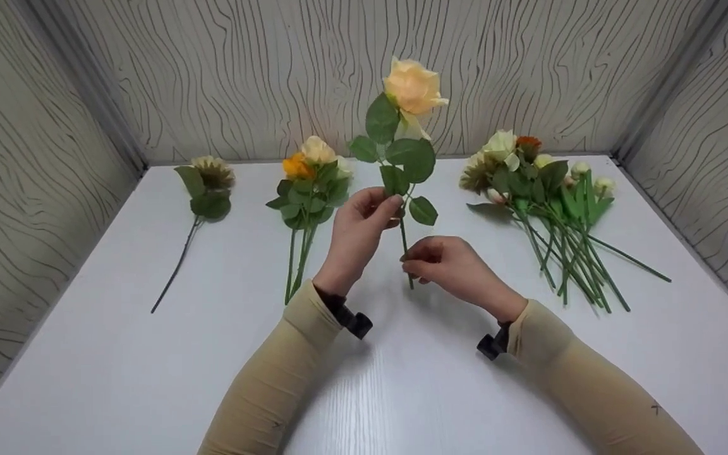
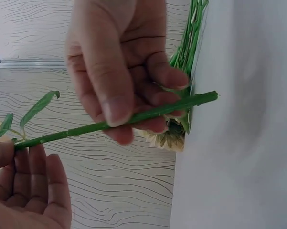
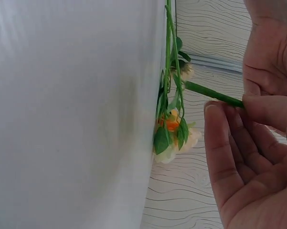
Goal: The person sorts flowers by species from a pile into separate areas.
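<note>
A peach rose [image 1: 413,88] with green leaves is held upright above the table's middle. My left hand [image 1: 364,227] pinches its stem just under the leaves, between thumb and fingers. Lower down, my right hand [image 1: 449,265] pinches the same stem close to its cut end. In the left wrist view the green stem [image 2: 76,130] runs through both hands, its tip poking out past the right hand [image 2: 119,71]. The right wrist view has the stem end [image 3: 207,92] jutting from the right thumb and fingers.
On the white table [image 1: 364,392], one pale flower [image 1: 212,177] lies at left. Left of centre is a small bunch with an orange bloom [image 1: 298,166]. A bigger heap of mixed flowers [image 1: 515,164] lies at right, stems [image 1: 569,259] toward me. Patterned walls [image 1: 313,69] stand around.
</note>
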{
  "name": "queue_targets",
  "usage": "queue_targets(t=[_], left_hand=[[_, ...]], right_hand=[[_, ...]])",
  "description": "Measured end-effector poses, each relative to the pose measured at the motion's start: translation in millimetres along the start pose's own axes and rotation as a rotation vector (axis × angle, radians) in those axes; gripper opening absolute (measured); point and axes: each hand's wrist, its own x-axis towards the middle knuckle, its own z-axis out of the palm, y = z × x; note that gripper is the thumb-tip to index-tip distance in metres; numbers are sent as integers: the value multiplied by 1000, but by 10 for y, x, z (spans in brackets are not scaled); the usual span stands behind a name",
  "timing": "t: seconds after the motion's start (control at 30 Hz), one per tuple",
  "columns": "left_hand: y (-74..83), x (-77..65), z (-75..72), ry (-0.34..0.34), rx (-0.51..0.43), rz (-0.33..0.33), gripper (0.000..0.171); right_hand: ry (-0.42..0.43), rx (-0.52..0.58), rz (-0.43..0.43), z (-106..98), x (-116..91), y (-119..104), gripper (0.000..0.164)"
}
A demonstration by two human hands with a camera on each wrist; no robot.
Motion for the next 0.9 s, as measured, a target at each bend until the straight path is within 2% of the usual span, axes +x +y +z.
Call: queue_targets(t=[0.13, 0.33, 0.57, 0.9], left_hand=[[-5, 11, -24, -8, -43, -5, 23], [-75, -6, -9, -71, -11, -60, 24], [-109, -19, -16, -60, 7, -96, 22], [-122, -8, -6, -60, 27, -91, 23]], right_hand=[[2, 11, 4, 26, 9, 1, 17], [44, 38, 14, -24, -1, -33, 17], [26, 44, 1, -21, 11, -45, 17], [24, 34, 0, -22, 8, -30, 22]])
